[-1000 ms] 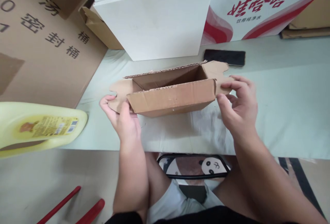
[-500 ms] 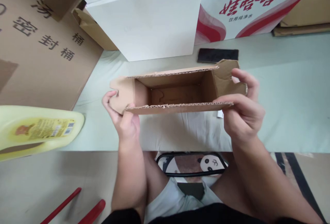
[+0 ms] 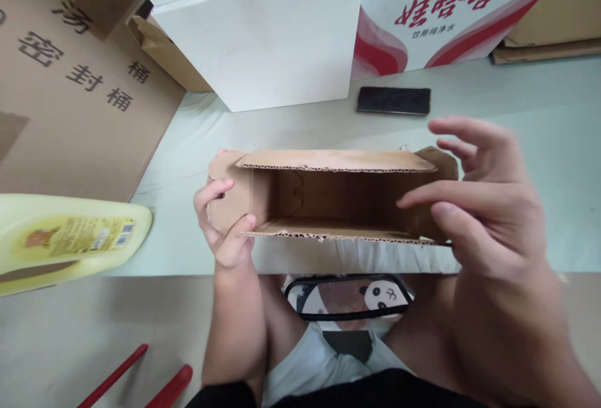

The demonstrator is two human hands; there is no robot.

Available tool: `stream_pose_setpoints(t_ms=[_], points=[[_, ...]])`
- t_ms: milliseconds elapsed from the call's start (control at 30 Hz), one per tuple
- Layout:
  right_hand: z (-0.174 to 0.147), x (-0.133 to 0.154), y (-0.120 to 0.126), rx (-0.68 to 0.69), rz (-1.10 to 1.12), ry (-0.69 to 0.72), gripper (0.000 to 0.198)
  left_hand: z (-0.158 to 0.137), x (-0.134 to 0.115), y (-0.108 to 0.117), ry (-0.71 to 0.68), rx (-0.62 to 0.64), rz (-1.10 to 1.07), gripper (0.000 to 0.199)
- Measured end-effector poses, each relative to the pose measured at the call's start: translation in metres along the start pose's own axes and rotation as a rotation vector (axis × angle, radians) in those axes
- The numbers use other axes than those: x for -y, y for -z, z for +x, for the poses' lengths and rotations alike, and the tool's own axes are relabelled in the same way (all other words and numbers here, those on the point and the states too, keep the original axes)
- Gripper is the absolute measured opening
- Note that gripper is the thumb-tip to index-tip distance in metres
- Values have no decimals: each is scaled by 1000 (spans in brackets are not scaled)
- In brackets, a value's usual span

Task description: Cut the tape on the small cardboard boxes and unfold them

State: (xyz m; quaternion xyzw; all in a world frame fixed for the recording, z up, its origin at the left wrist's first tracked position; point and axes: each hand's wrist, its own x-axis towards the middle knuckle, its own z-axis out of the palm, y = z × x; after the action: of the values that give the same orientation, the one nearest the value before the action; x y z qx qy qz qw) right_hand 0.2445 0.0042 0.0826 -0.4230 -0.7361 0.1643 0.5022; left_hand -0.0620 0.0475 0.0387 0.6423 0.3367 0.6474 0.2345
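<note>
A small brown cardboard box [image 3: 338, 161] is held above the front part of the table, its open top facing me and its inside bare. My left hand [image 3: 225, 220] grips the left end, thumb over the near edge and a finger on the left end flap. At the right end, my right hand [image 3: 488, 201] is off the grip, with fingers apart and the index fingertip over the right side of the opening. Whether its thumb touches the box, I cannot tell. The right end flap is partly hidden behind that hand.
A black phone [image 3: 393, 101] lies on the pale green tablecloth [image 3: 539, 145]. Behind stand a white box [image 3: 263, 51] and a white-and-red carton [image 3: 436, 26]. A large brown carton [image 3: 84, 120] and a yellow bottle [image 3: 75, 236] are at the left.
My right hand has let go of the box's right end and spread its fingers. The box has tilted and come slightly nearer, while my left hand keeps its hold.
</note>
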Motion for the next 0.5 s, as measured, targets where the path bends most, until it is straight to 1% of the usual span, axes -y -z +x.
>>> stream_pose_setpoints(t_ms=[67, 133, 167, 267, 333, 433, 500], points=[[1, 5, 7, 133, -53, -30, 36, -1, -3, 0, -4, -1, -29, 42], [2, 8, 10, 187, -91, -47, 52, -1, -4, 0, -4, -12, -45, 44], [1, 8, 11, 201, -96, -50, 56, -2, -4, 1, -8, -18, -38, 45], [-2, 6, 10, 197, -43, -88, 62, -5, -1, 5, -37, 10, 4, 47], [-6, 5, 9, 195, 38, -150, 64, -7, 4, 10, -51, 94, 0, 51], [-9, 4, 8, 196, 152, -220, 57, -12, 10, 18, -35, 228, -63, 60], [-10, 4, 8, 162, 181, -227, 51, -14, 12, 22, -3, 240, -63, 62]])
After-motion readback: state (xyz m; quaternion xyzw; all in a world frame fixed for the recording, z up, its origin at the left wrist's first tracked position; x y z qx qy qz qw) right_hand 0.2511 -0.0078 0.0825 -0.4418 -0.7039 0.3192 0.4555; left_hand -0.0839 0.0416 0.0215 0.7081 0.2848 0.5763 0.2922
